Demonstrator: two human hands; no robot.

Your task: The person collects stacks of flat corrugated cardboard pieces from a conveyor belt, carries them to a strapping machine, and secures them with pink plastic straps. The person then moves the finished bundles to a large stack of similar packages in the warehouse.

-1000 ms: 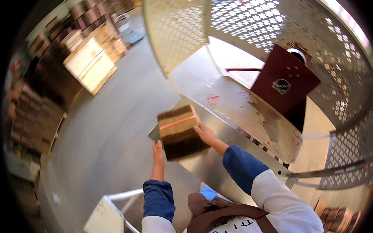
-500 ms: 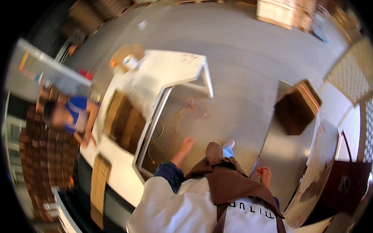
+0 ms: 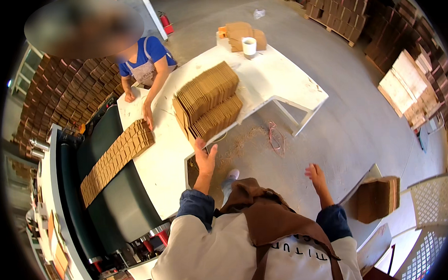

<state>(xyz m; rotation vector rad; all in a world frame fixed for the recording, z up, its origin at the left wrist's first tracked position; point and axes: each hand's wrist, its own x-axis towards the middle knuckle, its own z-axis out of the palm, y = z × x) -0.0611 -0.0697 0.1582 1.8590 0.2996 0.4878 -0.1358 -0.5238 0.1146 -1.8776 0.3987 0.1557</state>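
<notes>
My left hand (image 3: pixel 205 158) reaches forward to the table's edge with its thumb and fingers apart and nothing in it. Its fingertips are at the near corner of a stack of folded brown cardboard pieces (image 3: pixel 210 98); I cannot tell whether they touch. The stack stands in two rows on a white table (image 3: pixel 159 184). My right hand (image 3: pixel 318 177) is held out over the floor, empty, its fingers loosely apart. Nearest to it is a bundle of brown cardboard (image 3: pixel 376 200) on a metal surface at the right.
A co-worker in blue (image 3: pixel 154 51) stands across the table, one hand at a row of overlapping cardboard pieces (image 3: pixel 116 161) on a dark green conveyor belt (image 3: pixel 130 202). A white roll (image 3: pixel 249 46) sits on the table's far end. Tangled strings (image 3: pixel 274 137) lie on the floor.
My view has swung left, bringing the table, belt and co-worker nearer the middle. My left hand has come up to the stack. My right hand has moved forward from beside my body.
</notes>
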